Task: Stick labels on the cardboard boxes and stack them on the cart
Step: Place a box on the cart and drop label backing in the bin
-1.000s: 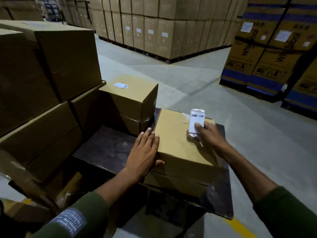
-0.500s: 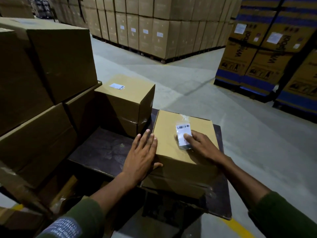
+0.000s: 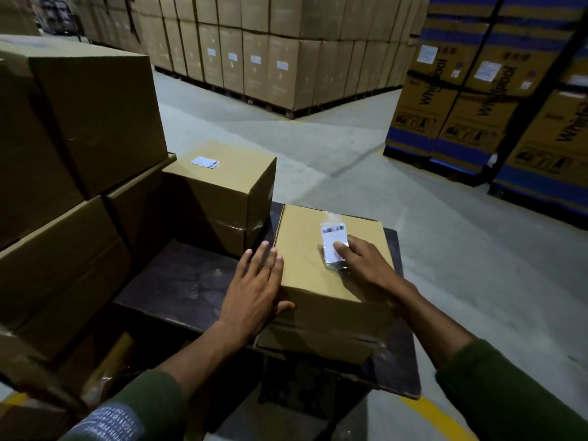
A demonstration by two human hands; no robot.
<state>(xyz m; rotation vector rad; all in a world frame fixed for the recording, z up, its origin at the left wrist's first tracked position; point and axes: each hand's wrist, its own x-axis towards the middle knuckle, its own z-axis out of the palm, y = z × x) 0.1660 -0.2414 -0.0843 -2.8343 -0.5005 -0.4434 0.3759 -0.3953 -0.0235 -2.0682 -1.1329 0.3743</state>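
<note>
— Pressing down with your right hand [image 3: 366, 262], fingers straight, you flattened the label [image 3: 332, 245] on the cardboard box [image 3: 318, 281] at lower centre of the frame, on the cart [image 3: 178, 281].

— And your left hand [image 3: 254, 291]?

— You laid it open and flat against that box's left edge. Another labelled box [image 3: 222, 186] sat just behind, at centre.

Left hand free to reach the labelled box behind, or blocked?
Probably yes. The left hand only rests flat against the near box, holding nothing; the labelled box sits just beyond its fingertips, nothing between.
</note>
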